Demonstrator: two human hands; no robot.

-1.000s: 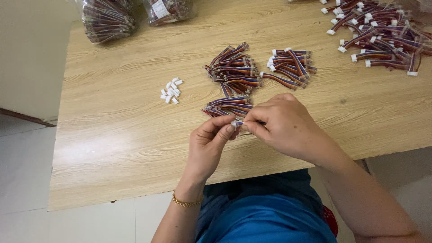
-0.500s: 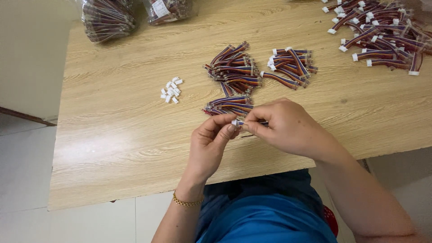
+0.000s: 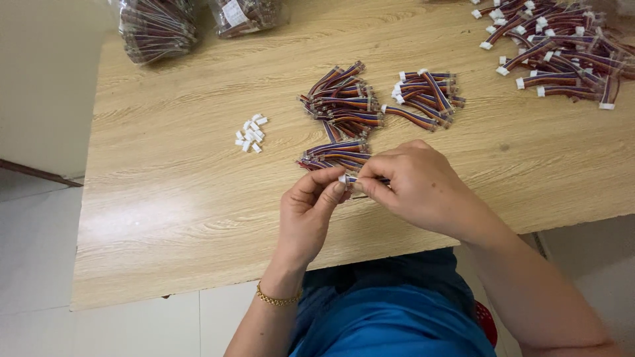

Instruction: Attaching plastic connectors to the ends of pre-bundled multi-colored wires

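Head view, left hand [image 3: 307, 211]: fingertips pinched on a small white connector [image 3: 342, 178], steadying it above the table edge.
Right hand [image 3: 413, 188]: pinched shut on a short multicoloured wire lead [image 3: 360, 180], meeting the connector.
Nearby: loose connectors [image 3: 250, 132] left; wire bundles [image 3: 344, 106] just behind the hands.
Obstruction: none between the hands; wooden table [image 3: 178, 198].

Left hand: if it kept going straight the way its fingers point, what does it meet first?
The left hand points up and right; its fingertips already touch the small white connector pinched with the right hand. Beyond that, probably the nearest wire bundle; depth unclear.
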